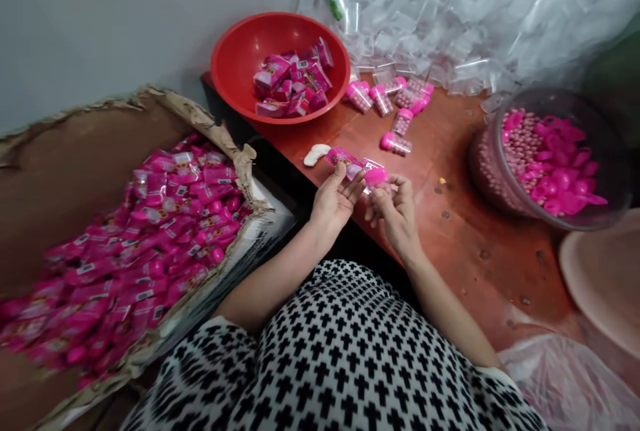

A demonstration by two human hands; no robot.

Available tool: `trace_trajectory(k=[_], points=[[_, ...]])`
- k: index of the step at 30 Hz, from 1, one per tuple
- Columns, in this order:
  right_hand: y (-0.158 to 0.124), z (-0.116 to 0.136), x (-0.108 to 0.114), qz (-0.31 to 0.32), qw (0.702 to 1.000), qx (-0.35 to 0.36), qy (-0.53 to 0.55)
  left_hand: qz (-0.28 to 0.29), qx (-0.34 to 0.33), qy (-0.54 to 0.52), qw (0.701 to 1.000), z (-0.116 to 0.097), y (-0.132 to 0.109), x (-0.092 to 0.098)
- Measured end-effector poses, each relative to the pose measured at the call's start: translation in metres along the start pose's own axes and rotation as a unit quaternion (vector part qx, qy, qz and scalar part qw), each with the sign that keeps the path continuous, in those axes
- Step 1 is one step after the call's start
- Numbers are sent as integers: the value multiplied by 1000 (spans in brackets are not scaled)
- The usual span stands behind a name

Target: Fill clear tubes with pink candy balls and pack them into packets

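Note:
At the table's near edge my left hand (333,204) holds one end of a pink printed packet (342,156), thumb on top and fingers stretched beneath. My right hand (397,214) is closed in a pinch at the other end, by a bright pink rounded piece (376,175) with clear plastic around it. Whether this piece sits inside the packet I cannot tell. Just beyond my left hand lies a small white pad-like thing (316,155). Several small clear tubes with pink caps and pink beads, such as one tube (397,143), lie on the table past my hands.
A red bowl (235,94) holds several pink packets. At left, a torn cardboard box (60,197) contains many more. Clear empty tubes (425,24) are heaped behind. To the right stand a tub (613,171) of beads and pink pieces, a pale round container (600,277) and a plastic bag (560,377).

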State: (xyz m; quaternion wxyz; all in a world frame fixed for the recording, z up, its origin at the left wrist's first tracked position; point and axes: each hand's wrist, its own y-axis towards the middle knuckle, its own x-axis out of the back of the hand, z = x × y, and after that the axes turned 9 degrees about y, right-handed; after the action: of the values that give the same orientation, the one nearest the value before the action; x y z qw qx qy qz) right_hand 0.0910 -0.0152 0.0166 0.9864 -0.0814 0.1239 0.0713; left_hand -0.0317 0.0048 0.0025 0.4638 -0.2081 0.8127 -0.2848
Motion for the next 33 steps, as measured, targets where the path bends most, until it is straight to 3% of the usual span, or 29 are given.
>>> trace_trajectory(k=[8, 17, 21, 27, 33], points=[[0, -11, 3, -10, 999, 14, 45, 34, -6, 69, 997, 13, -4, -14], [1, -15, -1, -18, 996, 24, 82, 50, 14, 72, 996, 14, -4, -14], [4, -14, -1, -29, 997, 26, 68, 93, 25, 126, 987, 16, -6, -14], [7, -10, 2, -29, 997, 32, 67, 98, -33, 143, 984, 17, -8, -13], [7, -14, 5, -4, 999, 17, 51, 144, -70, 203, 966, 12, -4, -10]])
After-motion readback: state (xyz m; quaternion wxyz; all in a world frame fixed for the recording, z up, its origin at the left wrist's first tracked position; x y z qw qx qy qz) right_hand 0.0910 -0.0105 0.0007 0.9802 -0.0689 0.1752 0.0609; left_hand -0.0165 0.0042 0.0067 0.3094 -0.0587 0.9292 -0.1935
